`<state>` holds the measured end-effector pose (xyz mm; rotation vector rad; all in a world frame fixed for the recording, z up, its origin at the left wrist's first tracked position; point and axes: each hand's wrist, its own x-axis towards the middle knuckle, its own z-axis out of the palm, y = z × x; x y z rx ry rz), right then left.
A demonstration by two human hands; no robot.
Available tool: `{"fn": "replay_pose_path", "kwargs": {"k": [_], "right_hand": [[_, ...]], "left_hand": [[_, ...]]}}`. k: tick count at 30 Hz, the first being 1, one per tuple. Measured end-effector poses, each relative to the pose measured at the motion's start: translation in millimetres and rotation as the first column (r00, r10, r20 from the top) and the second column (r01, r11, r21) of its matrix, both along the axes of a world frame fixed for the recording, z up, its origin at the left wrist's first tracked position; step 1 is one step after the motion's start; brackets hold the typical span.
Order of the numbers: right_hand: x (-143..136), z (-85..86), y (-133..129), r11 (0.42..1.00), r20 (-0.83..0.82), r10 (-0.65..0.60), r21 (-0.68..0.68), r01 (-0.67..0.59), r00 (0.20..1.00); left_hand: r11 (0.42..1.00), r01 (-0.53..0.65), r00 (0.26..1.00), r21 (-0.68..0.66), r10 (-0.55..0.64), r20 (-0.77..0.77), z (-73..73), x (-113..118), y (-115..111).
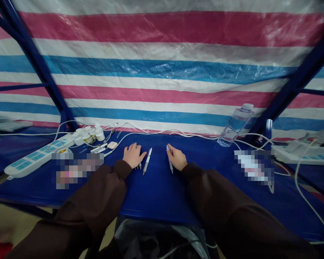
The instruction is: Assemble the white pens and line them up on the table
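Observation:
My left hand [133, 155] lies palm down on the blue table, fingers stretched out and spread. Tips of pens poke out from under its near side, mostly hidden by the palm. Just right of that hand, a white and grey pen [148, 160] lies at a slant on the tabletop, apart from the fingers. My right hand [176, 158] is closed around another pen [171, 166], with the thumb and fingers near its top end. That pen's tip points toward me, at or just above the table surface.
A white power strip [40, 154] with plugged-in chargers lies at the left, near a small pink case [112, 145] and more pens [99, 148]. White cables run along the back. A clear bottle [235, 125] stands at the back right. Another power strip [299, 154] is at far right.

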<state>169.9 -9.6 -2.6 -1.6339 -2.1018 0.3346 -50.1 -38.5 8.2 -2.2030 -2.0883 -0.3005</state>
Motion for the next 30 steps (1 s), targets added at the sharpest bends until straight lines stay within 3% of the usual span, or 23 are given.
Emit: {"fn": "replay_pose_path", "kwargs": {"k": [4,7,11,16,26,30], "right_hand": [[-3.1,3.7,-2.8,1.0,0.162,0.006,-0.005,-0.005,0.987],[-3.6,4.6,-4.1,1.0,0.244,-0.002,-0.015,0.006,0.97],[-4.1,4.6,-4.8,1.0,0.31,-0.012,-0.015,0.018,0.951],[-3.6,3.9,-4.0,0.999,0.339,-0.029,-0.025,0.04,0.94],[-2.7,7.4,-6.0,0.997,0.331,-0.034,-0.052,0.054,0.943],[-2.9,8.0,-6.2,0.997,0.327,-0.035,-0.049,0.054,0.944]], "left_hand": [[0.958,-0.286,0.958,-0.013,0.285,-0.046,6.6,-6.0,-4.5],[0.864,-0.499,0.866,-0.073,0.494,-0.072,15.2,-20.0,-8.3],[0.742,-0.638,0.764,-0.203,0.642,-0.056,24.9,-43.3,-13.1],[0.686,-0.682,0.709,-0.254,0.705,0.0,27.2,-59.6,-14.6],[0.728,-0.67,0.712,-0.144,0.685,0.156,15.4,-81.5,-9.3],[0.723,-0.669,0.699,-0.174,0.691,0.184,17.7,-83.1,-8.0]]}}
